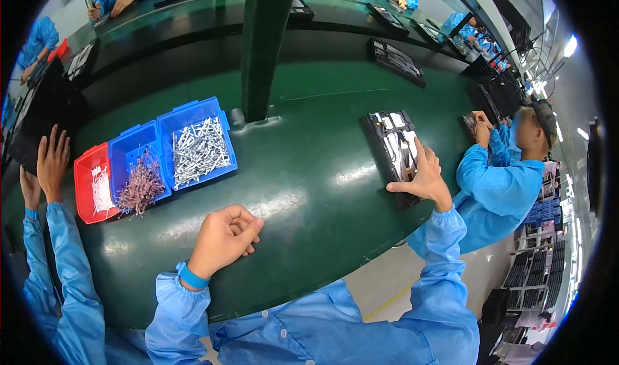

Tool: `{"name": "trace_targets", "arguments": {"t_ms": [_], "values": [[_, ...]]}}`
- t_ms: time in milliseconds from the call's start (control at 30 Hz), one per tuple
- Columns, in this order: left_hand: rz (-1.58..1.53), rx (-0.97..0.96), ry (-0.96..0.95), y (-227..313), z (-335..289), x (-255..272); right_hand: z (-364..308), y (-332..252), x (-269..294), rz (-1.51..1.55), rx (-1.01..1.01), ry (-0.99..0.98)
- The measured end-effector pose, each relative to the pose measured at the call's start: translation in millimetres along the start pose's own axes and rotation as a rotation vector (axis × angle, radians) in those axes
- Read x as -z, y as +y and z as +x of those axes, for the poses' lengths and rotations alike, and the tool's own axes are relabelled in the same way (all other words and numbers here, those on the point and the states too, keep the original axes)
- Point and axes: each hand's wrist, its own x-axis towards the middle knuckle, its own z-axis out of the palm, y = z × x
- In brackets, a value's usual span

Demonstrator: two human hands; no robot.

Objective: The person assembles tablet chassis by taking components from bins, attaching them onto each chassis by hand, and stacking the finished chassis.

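Note:
My left hand (225, 239) hovers over or rests on the green tabletop near its front edge, fingers curled in and thumb against them. Whatever it may hold is hidden inside the curl. To the right, a flat black tray-like unit (398, 142) with white and silvery strips inside lies on the table. My right hand (427, 177) grips the unit's near right part, thumb across its near end and fingers along the right side. Left of my left hand stand a blue bin of silvery-white small parts (227, 139), a blue bin of thin reddish wire pieces (116, 152) and a red bin of white pieces (82, 194).
A green post (258, 62) rises from the table behind the bins. Another black unit (396, 62) lies farther back. A co-worker's hands (53, 162) touch a black unit at far left. Another person (509, 171) works close by on the right.

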Motion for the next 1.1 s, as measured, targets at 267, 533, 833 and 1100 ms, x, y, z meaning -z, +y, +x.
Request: {"name": "trace_targets", "arguments": {"t_ms": [267,533,833,1100], "values": [[0.098,0.034,0.079,8.5,2.2,-9.0,135.4,68.6,-6.7,0.552,-0.268,0.257],[0.225,-0.228,0.415,-14.9,5.2,-25.9,261.5,155.0,-74.6,0.785,-0.408,0.326],[0.239,-0.307,0.508,-8.7,4.5,-33.2,319.6,178.2,-88.4,0.7,-0.438,0.338],[0.267,-0.339,0.526,-11.0,5.3,-30.5,312.0,101.7,-70.9,0.415,-0.491,0.195]]}}
